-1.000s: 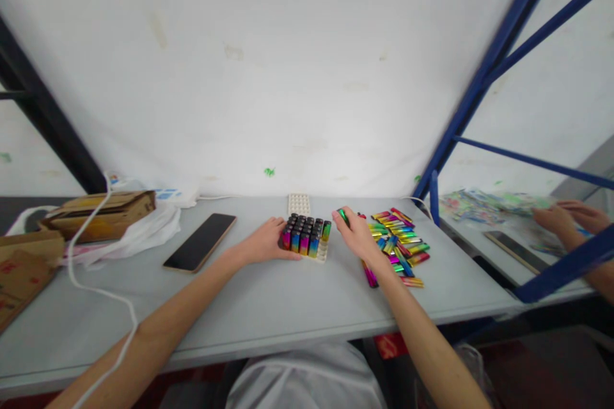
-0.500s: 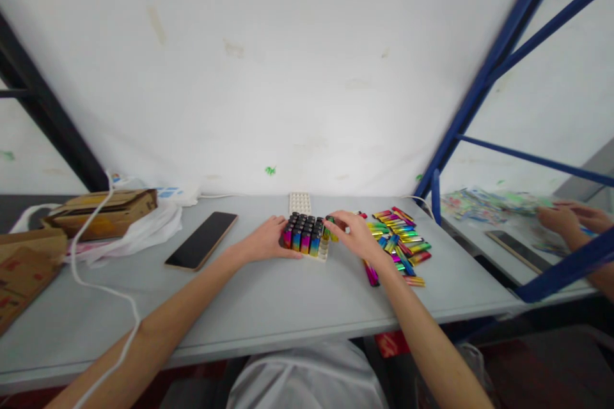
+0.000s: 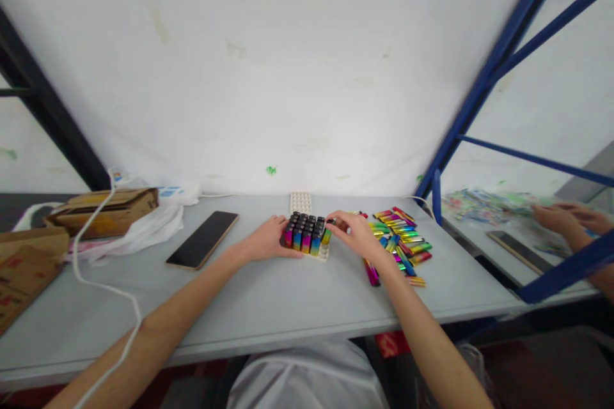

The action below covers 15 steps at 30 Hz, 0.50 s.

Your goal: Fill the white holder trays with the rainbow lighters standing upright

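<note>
I wear the one camera on my head, and it looks forward and down across the table (image 3: pixel 268 307) at my left hand (image 3: pixel 266 241) and right hand (image 3: pixel 355 234), both near the middle of the view. The pale wall (image 3: pixel 307 89) faces me squarely and fills the upper half. My lap (image 3: pixel 307 380) shows at the bottom edge, so the lens sits above the table's near side. The view is wide, from cardboard box (image 3: pixel 132 211) at left to blue frame (image 3: pixel 472 108) at right.

Cardboard (image 3: pixel 33 265) cut off by left edge, co-worker's hands (image 3: pixel 559 220) blurred, white tray (image 3: pixel 323 255) mostly hidden by lighters (image 3: pixel 306 234)
</note>
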### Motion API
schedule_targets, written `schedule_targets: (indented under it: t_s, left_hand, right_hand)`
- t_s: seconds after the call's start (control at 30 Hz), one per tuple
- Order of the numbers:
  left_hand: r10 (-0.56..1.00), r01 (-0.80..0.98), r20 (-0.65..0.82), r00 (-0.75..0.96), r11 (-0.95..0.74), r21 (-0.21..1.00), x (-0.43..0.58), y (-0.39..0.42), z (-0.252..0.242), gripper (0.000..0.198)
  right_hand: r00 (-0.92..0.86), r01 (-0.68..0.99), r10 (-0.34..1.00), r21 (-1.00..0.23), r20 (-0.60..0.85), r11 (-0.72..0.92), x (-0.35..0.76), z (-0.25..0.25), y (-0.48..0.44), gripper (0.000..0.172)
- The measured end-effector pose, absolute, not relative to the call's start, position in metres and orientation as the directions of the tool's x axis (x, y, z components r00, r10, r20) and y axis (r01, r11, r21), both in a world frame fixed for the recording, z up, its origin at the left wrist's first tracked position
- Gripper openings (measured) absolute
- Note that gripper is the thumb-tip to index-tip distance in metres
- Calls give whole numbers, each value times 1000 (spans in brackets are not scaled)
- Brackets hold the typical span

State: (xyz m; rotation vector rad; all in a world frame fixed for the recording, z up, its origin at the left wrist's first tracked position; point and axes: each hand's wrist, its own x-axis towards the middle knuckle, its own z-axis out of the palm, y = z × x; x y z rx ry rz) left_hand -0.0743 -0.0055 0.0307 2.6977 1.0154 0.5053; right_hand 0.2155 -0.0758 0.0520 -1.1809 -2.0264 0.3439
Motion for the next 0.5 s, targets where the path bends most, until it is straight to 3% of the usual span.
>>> schedule_targets:
  t_s: [0.5]
  left_hand:
    - [671,605,235,704,-739,298,-75,-4,29,71]
  right_hand:
    - [-357,590,846,-606,397,533,218,59,-80,26]
